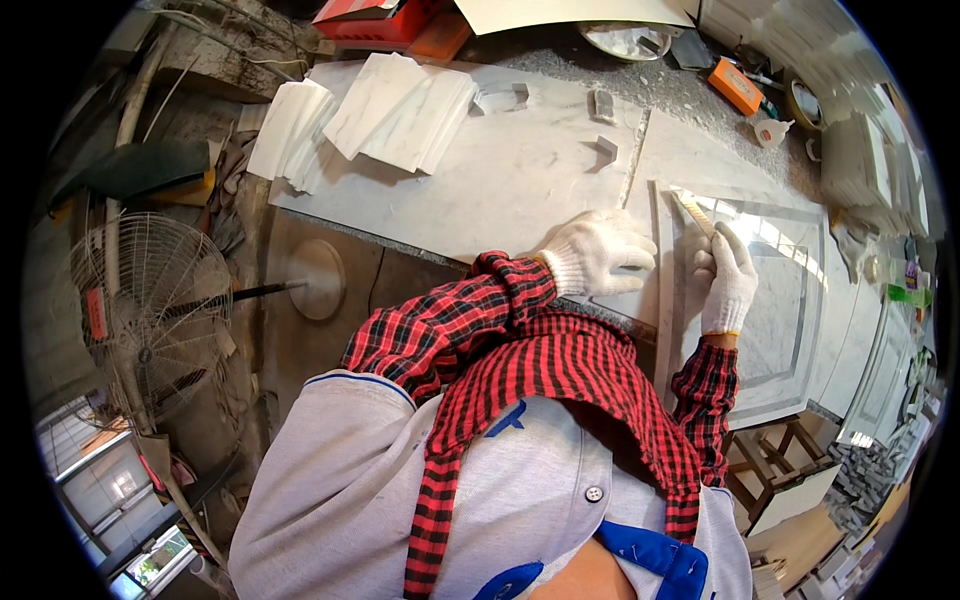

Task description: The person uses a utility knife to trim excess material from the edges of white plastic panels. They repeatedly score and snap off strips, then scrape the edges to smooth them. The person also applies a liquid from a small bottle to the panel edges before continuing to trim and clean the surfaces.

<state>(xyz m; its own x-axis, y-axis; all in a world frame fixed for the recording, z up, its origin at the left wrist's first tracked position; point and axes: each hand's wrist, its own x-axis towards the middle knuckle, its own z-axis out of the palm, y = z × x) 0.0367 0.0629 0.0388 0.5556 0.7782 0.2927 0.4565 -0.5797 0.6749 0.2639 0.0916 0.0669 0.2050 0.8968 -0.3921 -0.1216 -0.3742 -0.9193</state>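
Note:
Both my hands wear white knit gloves. My right hand (730, 278) is over a large marble panel (765, 370) with a grey inlaid rectangular frame. Pinched in its fingers is a slim pale yellow stick-like tool (693, 212), its far end pointing up and left onto the panel; its exact kind is unclear. Just left of the panel, my left hand (600, 253) lies on the pale stone tabletop (420, 215). Its fingers stretch toward the panel's left edge and appear to hold nothing.
Fanned stacks of marble tiles (400, 112) lie at the far left, with small grey angled pieces (607, 152) nearby. An orange box (735, 87) and a white bowl (625, 42) sit at the back. A wire-caged fan (150, 310) stands left; stacked tiles (857, 160) rise right.

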